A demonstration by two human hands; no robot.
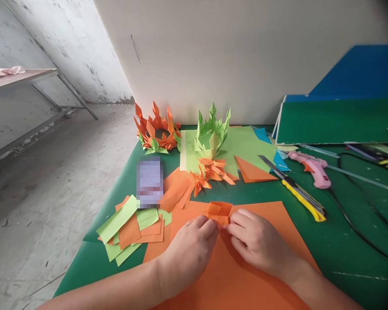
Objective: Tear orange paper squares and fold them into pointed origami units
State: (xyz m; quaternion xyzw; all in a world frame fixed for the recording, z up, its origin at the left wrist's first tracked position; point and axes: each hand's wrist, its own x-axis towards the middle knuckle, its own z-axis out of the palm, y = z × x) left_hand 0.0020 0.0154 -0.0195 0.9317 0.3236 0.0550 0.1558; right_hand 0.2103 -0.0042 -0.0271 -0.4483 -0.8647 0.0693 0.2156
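Note:
My left hand (pixel 189 252) and my right hand (pixel 257 241) meet over a large orange sheet (pixel 245 280) on the green table. Both pinch a small folded orange paper piece (pixel 220 211) between fingertips, left hand at its left lower edge, right hand at its right lower edge. The piece stands partly folded up from the sheet. Fingers of both hands are curled together around the fold.
An orange paper crown (pixel 155 131) and a green paper crown (pixel 211 133) stand at the back. Small orange folded flowers (pixel 210 172) lie before them. A pile of cut paper (pixel 132 228) lies left, a yellow cutter knife (pixel 299 193) and pink glue gun (pixel 312 168) right.

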